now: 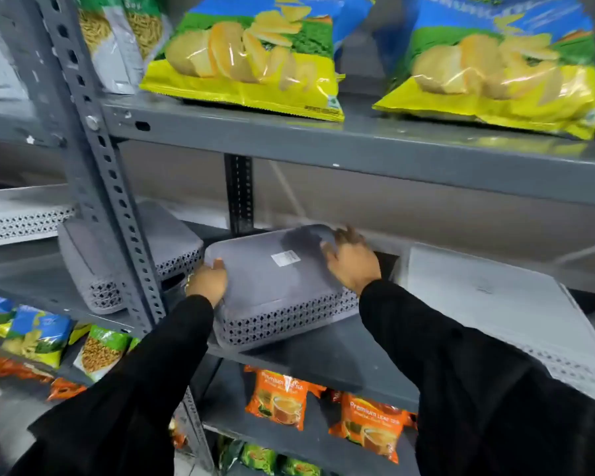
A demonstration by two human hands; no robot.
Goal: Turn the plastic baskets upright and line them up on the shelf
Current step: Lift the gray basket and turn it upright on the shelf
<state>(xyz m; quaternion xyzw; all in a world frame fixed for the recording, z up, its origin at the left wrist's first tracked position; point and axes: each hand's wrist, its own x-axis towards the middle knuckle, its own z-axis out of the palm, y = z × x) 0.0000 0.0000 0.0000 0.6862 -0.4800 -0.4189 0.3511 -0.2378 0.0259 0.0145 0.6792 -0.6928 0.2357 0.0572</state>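
Grey perforated plastic basket [275, 290], rectangular with rounded corners and a lattice-cut wall, lies upside down on the middle grey metal shelf [340, 355], its flat bottom facing up and bearing a small white sticker [285, 258] whose print is too blurred to read. Its long axis runs from near left to far right, roughly along the shelf, and it sits directly between the two hands, so neither has to reach. The left hand [207, 281] rests on the near-left corner, fingers [217, 264] curled over the edge and pressed to the plastic; the right hand [352, 261] lies on the far-right corner, fingers [346, 235] spread over the rim. Whether either grip goes under the rim cannot be told. With a hand at each end of the long axis, the flip most likely turns about that axis, and headroom under the upper shelf [358, 146] looks like the limit. Just to the left, behind the slotted steel upright [117, 214], a second grey lattice basket [134, 266] lies overturned and tilted; to the right a paler grey overturned basket [495, 310] sits close by. Above lie yellow-and-blue bags of potato chips [251, 56], brand unreadable. Below, orange packets [280, 398] read "Premium … Tea", and one seems to read "Premium Leaf Tea".
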